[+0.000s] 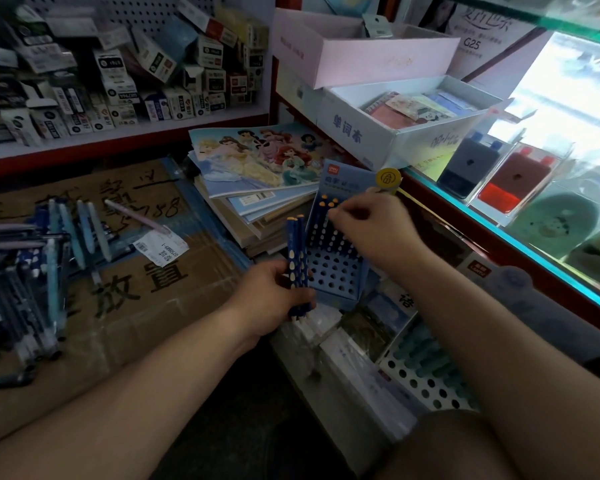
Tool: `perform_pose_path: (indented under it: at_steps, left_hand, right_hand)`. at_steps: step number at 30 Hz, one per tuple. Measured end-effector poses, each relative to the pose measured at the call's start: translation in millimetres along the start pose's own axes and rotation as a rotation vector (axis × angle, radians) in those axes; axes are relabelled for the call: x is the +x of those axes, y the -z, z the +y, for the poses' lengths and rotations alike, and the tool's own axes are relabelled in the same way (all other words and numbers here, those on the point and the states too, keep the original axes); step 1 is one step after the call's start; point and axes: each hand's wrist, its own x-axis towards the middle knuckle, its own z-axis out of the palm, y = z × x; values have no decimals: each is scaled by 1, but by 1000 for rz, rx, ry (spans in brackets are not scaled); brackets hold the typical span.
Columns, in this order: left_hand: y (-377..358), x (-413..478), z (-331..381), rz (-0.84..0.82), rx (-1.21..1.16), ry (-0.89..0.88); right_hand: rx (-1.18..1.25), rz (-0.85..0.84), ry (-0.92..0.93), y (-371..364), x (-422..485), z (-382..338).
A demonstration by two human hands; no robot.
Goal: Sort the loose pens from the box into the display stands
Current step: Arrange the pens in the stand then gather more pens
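Observation:
A light blue display stand (333, 275) with a grid of round holes leans against a stack of books at the centre. Several dark blue pencils with yellow ends (326, 202) stand in its back rows. My left hand (274, 296) grips a small bundle of the same dark blue pencils (297, 251), held upright just left of the stand. My right hand (368, 226) hovers over the stand's back rows and pinches the top of one pencil there. A pile of loose blue pens (32, 271) lies at the far left on flattened cardboard.
A stack of books (253, 178) sits behind the stand. A second white perforated stand (426, 379) with teal pens lies at lower right. A glass counter edge (499, 233) runs along the right. Shelves of small boxes (118, 74) fill the back left.

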Motion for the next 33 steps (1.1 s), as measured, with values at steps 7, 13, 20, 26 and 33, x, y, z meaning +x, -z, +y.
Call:
perform_pose_path:
  at_steps: [7,13,20,26,33]
  left_hand:
    - [3,-2,-2,-5,61,-49]
    - [10,1,-5,90,147,-53]
    - [16,1,-2,100,166,-13]
    - [14,3,-3,115,131,-21]
    - [19,2,-2,117,133,-35]
  right_hand:
    - [1,-251,66,-24,-5,-6]
    - [137,-97,6,-20,4,-1]
    - [-68,171,68,-24,16,23]
    - [-77,193,86,-30,18,18]
    - [-180,123,84,-35,19,19]
